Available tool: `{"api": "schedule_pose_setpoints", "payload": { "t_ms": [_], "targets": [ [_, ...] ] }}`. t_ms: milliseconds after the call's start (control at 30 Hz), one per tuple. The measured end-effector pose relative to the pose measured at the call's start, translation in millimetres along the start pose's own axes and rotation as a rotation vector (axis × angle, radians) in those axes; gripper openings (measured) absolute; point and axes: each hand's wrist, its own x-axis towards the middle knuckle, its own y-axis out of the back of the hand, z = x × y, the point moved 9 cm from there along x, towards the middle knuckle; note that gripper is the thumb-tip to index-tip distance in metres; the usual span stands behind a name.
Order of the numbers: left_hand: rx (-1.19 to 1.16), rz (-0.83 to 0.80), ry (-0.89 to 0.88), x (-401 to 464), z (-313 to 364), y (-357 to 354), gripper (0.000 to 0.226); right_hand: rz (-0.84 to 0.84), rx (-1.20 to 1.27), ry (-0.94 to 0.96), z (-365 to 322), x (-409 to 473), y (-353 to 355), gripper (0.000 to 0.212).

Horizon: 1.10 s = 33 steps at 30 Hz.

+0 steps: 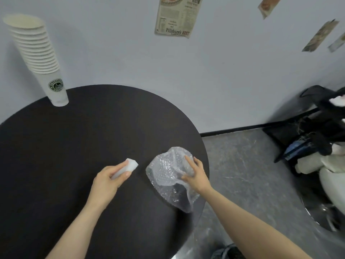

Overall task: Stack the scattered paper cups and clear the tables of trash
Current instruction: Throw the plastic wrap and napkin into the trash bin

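A person leans over a round dark table [74, 156] set against a pale wall, both bare forearms reaching in from below. The left hand [108, 179] grasps a small white foam block [128, 167], fingers and thumb wrapped round it, the block's far end poking out toward the middle of the table. Just beside it, the right hand [196, 174] grips a crumpled sheet of clear bubble wrap [168, 174], fingers curled into its folds; the wrap lies at the table's right edge, its lower corner hanging past the rim. At the far left of the tabletop, well apart from both hands, a tall stack of white paper cups [40, 58] stands nested together, a green round logo on the bottom cup. A yellowed newspaper clipping [178, 15] is stuck on the wall above, with more paper strips [320, 35] to the right. On the grey floor at right sits a heap of dark bags and pale bundles [321, 143]
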Motion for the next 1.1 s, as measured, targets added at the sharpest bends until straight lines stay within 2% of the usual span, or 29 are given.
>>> {"api": "schedule_pose_setpoints", "payload": {
  "t_ms": [367,700,1100],
  "targets": [
    [0.016,-0.04,-0.109,5,40,-22,0.032,0.233,0.036,0.037,-14,-55,46,0.067],
    [0.096,-0.194,-0.182,-12,66,-42,0.034,0.465,0.101,-0.044,-11,-149,75,0.065],
    [0.157,-0.362,-0.258,-49,81,-83,0.036,0.625,0.159,-0.138,9,-233,78,0.07]
  ]
}}
